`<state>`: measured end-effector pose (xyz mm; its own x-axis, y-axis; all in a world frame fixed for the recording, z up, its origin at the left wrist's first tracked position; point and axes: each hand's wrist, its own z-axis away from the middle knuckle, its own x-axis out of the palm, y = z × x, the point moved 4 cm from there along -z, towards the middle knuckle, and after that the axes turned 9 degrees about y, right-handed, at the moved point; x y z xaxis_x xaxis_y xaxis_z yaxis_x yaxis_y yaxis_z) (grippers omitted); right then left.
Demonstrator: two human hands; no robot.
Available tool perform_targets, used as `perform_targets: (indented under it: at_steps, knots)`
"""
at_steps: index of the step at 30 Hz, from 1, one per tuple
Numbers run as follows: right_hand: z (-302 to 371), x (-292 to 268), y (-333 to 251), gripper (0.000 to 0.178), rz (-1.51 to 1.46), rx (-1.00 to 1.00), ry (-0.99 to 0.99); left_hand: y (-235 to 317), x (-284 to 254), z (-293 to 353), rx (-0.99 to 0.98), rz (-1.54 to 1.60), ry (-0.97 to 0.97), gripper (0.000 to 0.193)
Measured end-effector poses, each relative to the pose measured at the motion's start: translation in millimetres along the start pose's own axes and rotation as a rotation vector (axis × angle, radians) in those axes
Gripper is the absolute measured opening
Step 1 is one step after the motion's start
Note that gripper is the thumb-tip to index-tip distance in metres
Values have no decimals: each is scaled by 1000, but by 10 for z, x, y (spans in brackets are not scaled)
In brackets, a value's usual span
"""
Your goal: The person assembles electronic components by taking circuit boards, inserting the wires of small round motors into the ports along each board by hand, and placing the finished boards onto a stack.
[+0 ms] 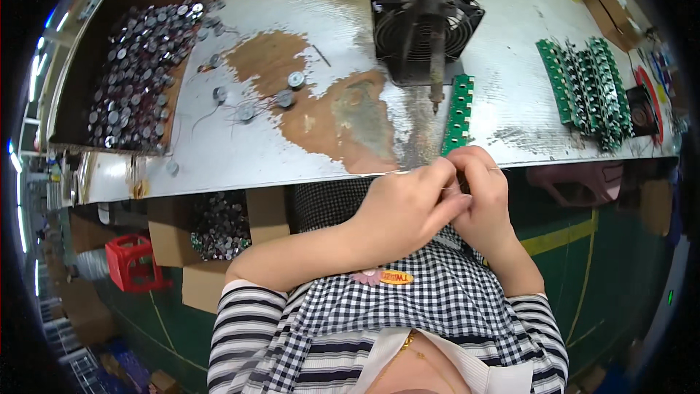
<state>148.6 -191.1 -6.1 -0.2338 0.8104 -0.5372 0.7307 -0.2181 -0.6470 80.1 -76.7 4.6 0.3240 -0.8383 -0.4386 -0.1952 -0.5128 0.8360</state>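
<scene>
At the table's front edge, my left hand [408, 203] and my right hand [484, 191] meet with fingers pinched together. A thin pale wire shows at the fingers of each hand; whatever else they hold is hidden. Just beyond them lies a narrow green circuit board strip [459, 108]. Left of the strip, a soldering iron [437, 66] points tip down, fixed in front of a black fan [423, 29]. Several round metal parts with thin wires, such as one silver disc [295, 79], are scattered left of my hands on the worn tabletop [248, 157].
A cardboard box [73, 102] full of silver discs stands at the left. Stacked green boards [587, 91] lie at the right, beside a solder spool [645, 106]. Below the table are an open carton [171, 233] of parts and a red stool [131, 261].
</scene>
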Motion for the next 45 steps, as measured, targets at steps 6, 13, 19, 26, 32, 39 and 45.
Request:
perform_targets:
  at_steps: [6,13,19,26,32,39,45]
  knots:
    - [22,77,-22,18,-227,180,-55,-161,-98,46,-152,238,78,11]
    - [31,-89,227,7,-641,491,103,-418,-915,-74,177,-435,420,33]
    - [-11,-112,466,6,-667,411,179,-1557,-2825,-364,-164,-1092,763,46]
    - [-194,59,504,5,-575,323,258,-2379,-3914,-847,-724,-1248,700,76]
    - [-176,70,526,5,-570,340,249,-2477,-3966,-1129,-748,-1266,686,94]
    - [-188,69,494,5,-572,318,269,-2456,-4189,-927,-730,-1372,559,73]
    - [-172,72,538,5,-581,319,269,-2323,-3735,-711,-406,-1184,475,50]
